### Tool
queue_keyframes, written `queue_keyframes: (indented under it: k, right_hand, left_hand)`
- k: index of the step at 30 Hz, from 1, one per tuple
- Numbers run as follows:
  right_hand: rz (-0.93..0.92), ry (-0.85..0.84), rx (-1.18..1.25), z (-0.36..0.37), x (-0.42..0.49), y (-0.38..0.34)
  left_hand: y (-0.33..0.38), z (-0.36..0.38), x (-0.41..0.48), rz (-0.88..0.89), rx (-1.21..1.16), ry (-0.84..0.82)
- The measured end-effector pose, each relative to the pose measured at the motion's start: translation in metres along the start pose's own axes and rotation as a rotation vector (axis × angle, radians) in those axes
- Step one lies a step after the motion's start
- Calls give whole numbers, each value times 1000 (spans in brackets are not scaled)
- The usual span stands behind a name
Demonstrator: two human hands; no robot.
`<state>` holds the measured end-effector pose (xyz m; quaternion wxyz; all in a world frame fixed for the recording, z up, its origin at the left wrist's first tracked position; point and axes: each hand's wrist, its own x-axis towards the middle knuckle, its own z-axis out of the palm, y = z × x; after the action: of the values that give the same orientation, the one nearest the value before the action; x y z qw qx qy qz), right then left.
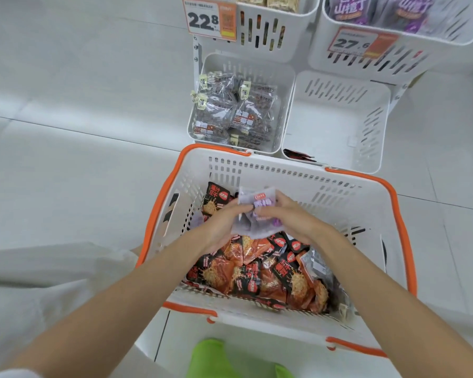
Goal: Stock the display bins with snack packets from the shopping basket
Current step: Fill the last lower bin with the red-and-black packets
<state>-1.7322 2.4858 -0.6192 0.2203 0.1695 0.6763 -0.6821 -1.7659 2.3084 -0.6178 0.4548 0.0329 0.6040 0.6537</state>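
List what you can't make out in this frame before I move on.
Head view only:
- Count of pale purple packets: left hand and right hand cover them.
- Upper bins: contents cut off by the top edge.
- Price tag small print: too small.
- Basket bottom: buried under red-black packets.

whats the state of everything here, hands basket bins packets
left hand, grips the purple packets
right hand, grips the same purple packets
shopping basket, part full of red-black packets
lower left bin, part full of clear packets
lower right bin, almost empty, one dark packet at its front edge
upper right bin, holds purple-labelled packs
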Motion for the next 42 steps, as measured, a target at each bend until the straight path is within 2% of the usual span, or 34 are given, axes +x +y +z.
queue_keyframes:
  k: [2, 4, 6, 10, 14, 16, 18, 24, 26, 29, 32, 35, 38, 42]
  right_hand:
    - [-11, 34, -11, 0, 1, 12]
    - [-11, 127, 16, -3, 2, 20]
    - [-20, 171, 40, -11, 4, 27]
    - [-17, 145, 33, -21, 4, 39]
    - [5, 153, 60, -23, 7, 52]
    - [18, 182, 79, -24, 9, 55]
    - [37, 207, 85, -24, 9, 58]
    - [22, 259, 136, -19, 7, 58]
    - [-4, 287, 142, -12, 8, 51]
    - [-75, 303, 199, 1, 10, 39]
    - [-100, 302, 188, 4, 8, 30]
    - [-74, 276, 218, 4, 3, 25]
    - [-68, 262, 321, 8, 3, 14]
    - [-69, 188, 290, 5, -8, -5]
  left_hand:
    - [-3, 0, -6, 51, 236, 92]
    - [-15, -16, -7, 89, 409, 348]
    - [-34, -42, -7, 72, 430, 503]
    - [-62, -65, 6, -19, 349, 487]
    - [-84, -71, 26, -34, 516, 583]
    - [-89, -70, 29, -9, 671, 639]
    - [-87, -66, 28, 30, 707, 662]
    - [-44, -39, 23, 218, 394, 637]
    - [-32, -24, 27, 288, 373, 566]
    - [-18, 3, 27, 374, 357, 365]
    - [-7, 10, 29, 425, 390, 374]
    - [-1, 5, 34, 335, 409, 374]
    - [6, 8, 35, 223, 361, 227]
    - [20, 10, 36, 193, 539, 191]
